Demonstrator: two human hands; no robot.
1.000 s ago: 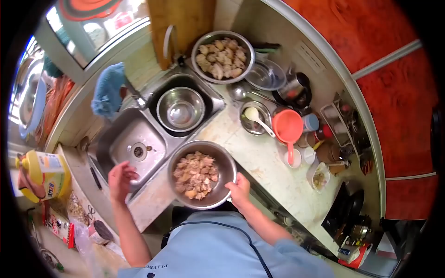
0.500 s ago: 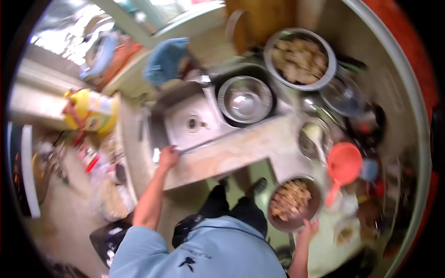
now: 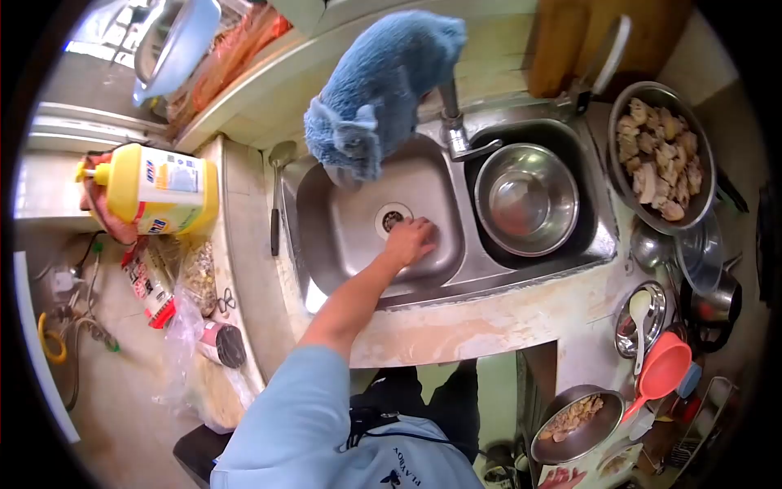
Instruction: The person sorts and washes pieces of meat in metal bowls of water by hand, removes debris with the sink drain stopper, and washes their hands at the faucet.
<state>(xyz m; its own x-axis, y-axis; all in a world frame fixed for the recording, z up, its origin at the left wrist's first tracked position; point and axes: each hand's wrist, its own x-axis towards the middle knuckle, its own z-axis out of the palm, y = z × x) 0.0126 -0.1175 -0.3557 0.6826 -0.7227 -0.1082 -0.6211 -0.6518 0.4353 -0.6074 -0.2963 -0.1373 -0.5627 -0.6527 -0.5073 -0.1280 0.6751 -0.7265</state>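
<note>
My left hand (image 3: 410, 241) reaches down into the left sink basin (image 3: 342, 257), just right of the drain (image 3: 393, 218). Its fingers look apart and partly bent; whatever lies under them is hidden. At the bottom edge, my right hand (image 3: 562, 477) shows only its fingers, spread, just below a metal bowl (image 3: 603, 428) holding pieces of meat (image 3: 574, 418). I see no grip on the bowl's rim. An empty steel bowl (image 3: 528, 200) sits in the right basin. A blue towel (image 3: 383, 81) hangs over the faucet (image 3: 456, 134).
At right stand a large bowl of meat chunks (image 3: 664, 159), a red ladle (image 3: 664, 367) and a pale spoon (image 3: 640, 314) on a metal dish. Left of the sink are a yellow detergent jug (image 3: 155, 191), scissors (image 3: 226, 300) and plastic bags (image 3: 183, 326). A dark-handled ladle (image 3: 277, 196) lies beside the basin.
My left hand has left the sink's front edge and gone into the left basin. My right hand has come away from the meat bowl's rim. The view has shifted closer to the sink.
</note>
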